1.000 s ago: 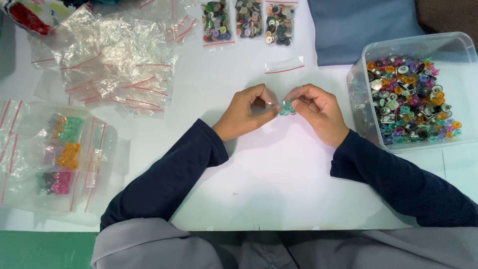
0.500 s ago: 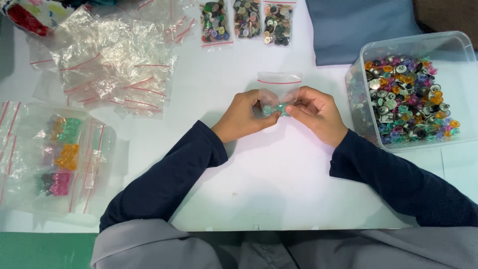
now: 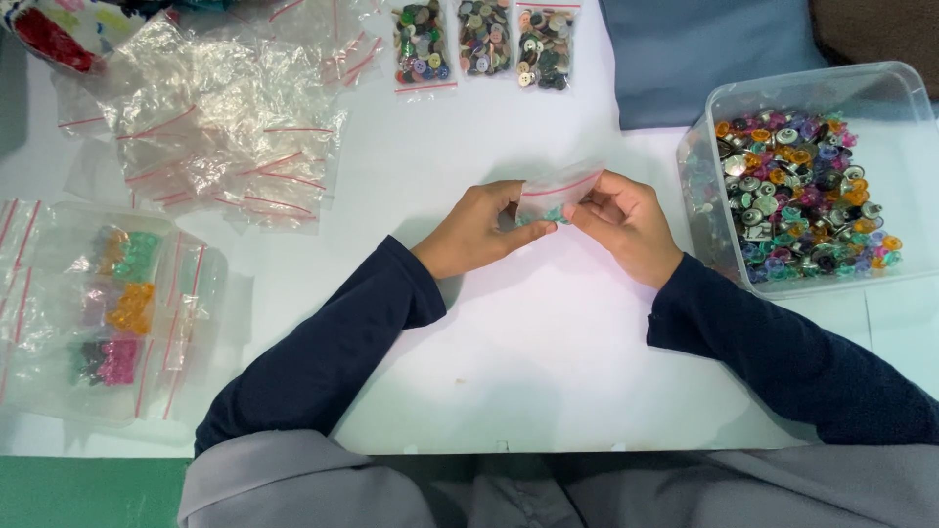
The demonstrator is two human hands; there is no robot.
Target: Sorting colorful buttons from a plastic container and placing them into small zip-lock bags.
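Left hand [image 3: 479, 230] and right hand [image 3: 626, 223] both pinched on small zip bag [image 3: 559, 188] over white table [image 3: 509, 362], teal buttons [image 3: 544, 216] between fingertips. Risk: buttons slipping past bag mouth, scattering near clear bin [image 3: 714, 196].

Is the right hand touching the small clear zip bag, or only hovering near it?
Touching. In the head view, the right hand pinches the red-striped edge of the small clear zip bag, with no gap between fingers and plastic.
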